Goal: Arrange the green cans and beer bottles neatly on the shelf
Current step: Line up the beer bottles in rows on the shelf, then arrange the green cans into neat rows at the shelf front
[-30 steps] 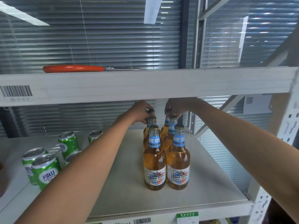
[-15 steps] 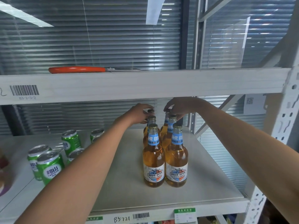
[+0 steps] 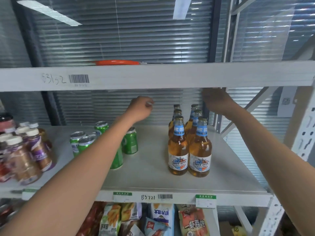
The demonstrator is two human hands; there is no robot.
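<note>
- Nearest us, the beer bottles stand in two tidy rows of three on the shelf; half a second ago our fingers were on the rear caps, now nothing touches them, so we judge this block settled.
- Left of them, the green cans sit loosely clustered, probably next.
- Our left hand hovers loosely curled and empty.
- Our right hand is blurred under the upper shelf; we cannot tell its spread.

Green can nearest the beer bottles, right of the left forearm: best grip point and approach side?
Grip the green can around its mid-body, coming from the right, hedged. It stands upright, bare shelf lies between it and the beer bottles, while the left forearm and another can crowd its left. The shelf above limits a top-down reach.
</note>
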